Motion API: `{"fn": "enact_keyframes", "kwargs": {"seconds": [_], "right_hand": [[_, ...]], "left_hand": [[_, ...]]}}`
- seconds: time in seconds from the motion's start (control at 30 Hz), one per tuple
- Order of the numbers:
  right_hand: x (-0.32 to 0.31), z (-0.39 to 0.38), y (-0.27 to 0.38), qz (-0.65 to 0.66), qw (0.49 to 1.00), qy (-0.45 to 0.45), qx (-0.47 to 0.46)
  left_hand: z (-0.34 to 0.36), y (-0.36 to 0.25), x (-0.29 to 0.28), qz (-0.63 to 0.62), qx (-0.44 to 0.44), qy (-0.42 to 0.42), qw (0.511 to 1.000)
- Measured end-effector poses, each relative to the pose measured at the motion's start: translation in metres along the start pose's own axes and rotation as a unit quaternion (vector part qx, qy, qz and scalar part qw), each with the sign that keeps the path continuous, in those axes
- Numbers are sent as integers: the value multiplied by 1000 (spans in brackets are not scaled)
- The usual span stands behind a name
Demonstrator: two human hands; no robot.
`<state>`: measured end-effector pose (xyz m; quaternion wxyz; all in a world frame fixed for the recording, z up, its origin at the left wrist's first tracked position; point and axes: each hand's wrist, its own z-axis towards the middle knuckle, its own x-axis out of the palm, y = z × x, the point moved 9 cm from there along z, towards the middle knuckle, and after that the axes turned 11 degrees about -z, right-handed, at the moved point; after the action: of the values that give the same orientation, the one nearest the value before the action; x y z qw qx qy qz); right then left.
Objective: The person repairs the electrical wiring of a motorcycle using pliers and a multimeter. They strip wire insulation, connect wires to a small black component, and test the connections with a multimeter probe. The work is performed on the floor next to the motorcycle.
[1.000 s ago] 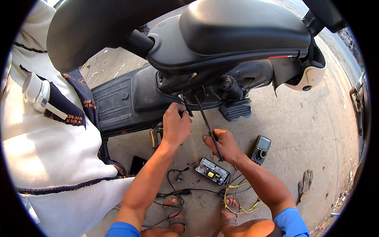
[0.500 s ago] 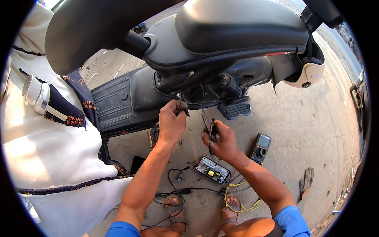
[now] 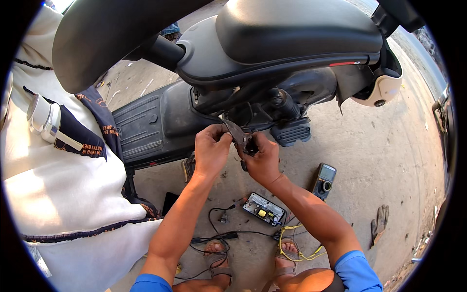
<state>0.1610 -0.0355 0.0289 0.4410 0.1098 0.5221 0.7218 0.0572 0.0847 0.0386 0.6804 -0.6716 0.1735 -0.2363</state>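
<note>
Shifted since the earlier frame: dark-grey, pointed metal hand tool, now against the bare left hand. Bare right hand grasps its handles; long axis runs toward eleven o'clock. Left fingers pinch; contents cannot be told.

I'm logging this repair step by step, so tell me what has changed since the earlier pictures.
The right hand has moved left and up in the picture, bringing its dark hand tool to the fingertips of the left hand, which has shifted little. The multimeter, circuit board and glove lie where they were.
</note>
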Motion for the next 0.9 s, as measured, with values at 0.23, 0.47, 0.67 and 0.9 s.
{"fn": "enact_keyframes", "kwargs": {"seconds": [0.23,0.47,0.67,0.9], "right_hand": [[4,2,-6,2,1000,-16,17],[-1,7,0,-12,1000,-29,1],[-9,12,9,-58,997,-38,-29],[-12,16,9,-84,994,-37,-55]], "left_hand": [[3,3,-7,28,7,-11,1000],[4,8,-6,14,13,-13,1000],[5,5,-4,4,26,-3,1000],[1,-4,5,-6,40,15,999]]}}
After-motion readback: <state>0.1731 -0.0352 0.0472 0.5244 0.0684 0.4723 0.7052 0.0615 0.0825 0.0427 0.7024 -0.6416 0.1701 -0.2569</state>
